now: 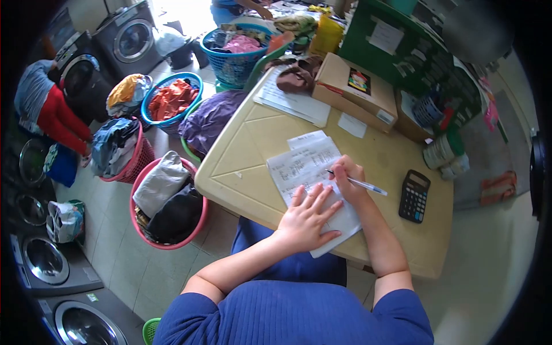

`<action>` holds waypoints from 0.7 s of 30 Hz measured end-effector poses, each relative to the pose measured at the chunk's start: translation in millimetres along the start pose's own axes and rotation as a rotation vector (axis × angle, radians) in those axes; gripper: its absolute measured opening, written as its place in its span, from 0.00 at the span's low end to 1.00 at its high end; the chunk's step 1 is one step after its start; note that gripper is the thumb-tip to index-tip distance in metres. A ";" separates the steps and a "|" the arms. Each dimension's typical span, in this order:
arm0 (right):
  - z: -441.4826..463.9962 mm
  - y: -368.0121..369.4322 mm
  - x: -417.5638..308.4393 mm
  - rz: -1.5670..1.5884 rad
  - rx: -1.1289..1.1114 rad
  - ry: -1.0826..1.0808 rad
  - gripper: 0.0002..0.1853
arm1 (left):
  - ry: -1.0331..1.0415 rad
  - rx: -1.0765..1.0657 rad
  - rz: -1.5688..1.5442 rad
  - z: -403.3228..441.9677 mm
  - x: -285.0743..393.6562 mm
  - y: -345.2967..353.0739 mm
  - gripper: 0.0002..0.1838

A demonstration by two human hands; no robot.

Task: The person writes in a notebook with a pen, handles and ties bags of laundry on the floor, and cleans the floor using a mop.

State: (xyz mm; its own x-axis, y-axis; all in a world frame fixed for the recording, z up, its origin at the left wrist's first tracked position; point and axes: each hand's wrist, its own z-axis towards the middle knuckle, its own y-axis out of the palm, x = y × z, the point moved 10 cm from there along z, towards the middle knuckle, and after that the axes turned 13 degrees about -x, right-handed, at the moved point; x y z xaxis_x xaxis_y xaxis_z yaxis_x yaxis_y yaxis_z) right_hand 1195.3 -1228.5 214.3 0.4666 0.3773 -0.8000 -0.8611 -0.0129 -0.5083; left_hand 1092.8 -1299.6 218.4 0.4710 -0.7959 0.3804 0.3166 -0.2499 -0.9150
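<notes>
Ribbed blue shirt (322,310), nearest the viewer. Left hand (310,215): flat, fingers spread, grasping nothing, resting on the handwritten sheets (287,167). Right hand (349,175): fingers closed about a ballpoint pen (371,188), its tip at the page just beyond the left hand. The sheets lie aslant, reaching the near edge of the tabletop (230,172). Good practice, one judges: press the left palm firmly so that the paper cannot slip — yet clear of the line being written — and guide the pen lightly. To the right lies a black calculator (414,196); farther back, a cardboard box (345,83) bears a dark, colourful label (360,80), and a green board (359,31) carries a white notice (386,37). Handwriting, label and notice are too small to read. Leftward stand filled laundry baskets (142,156) and front-loading washing machines (46,260).
</notes>
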 end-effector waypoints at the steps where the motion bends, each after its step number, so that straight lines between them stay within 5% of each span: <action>1: -1.1 -0.7 4.2 0.140 0.011 0.036 0.17 | 0.000 -0.007 0.013 -0.3 0.6 0.7 0.31; 6: -4.0 2.9 7.5 0.169 -0.039 0.047 0.20 | 0.004 -0.033 0.022 -1.1 0.6 4.4 0.32; 9: -3.4 2.5 -7.6 -0.155 -0.019 -0.033 0.21 | 0.004 -0.008 0.021 -1.4 0.7 3.7 0.31; 15: -7.7 -0.3 16.6 0.219 -0.021 0.035 0.15 | 0.017 0.003 -0.012 -0.6 2.8 0.5 0.31; 21: -9.8 -5.7 22.3 0.201 0.086 0.192 0.10 | 0.017 0.013 0.011 2.8 3.9 -0.2 0.31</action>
State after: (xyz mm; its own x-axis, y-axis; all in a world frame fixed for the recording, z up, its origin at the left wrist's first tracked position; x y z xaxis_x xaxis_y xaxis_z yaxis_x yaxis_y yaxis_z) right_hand 1212.6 -1229.1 196.2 0.3077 0.1930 -0.9317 -0.9502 0.0124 -0.3113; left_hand 1096.9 -1301.0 220.4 0.4604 -0.8081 0.3675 0.3219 -0.2338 -0.9175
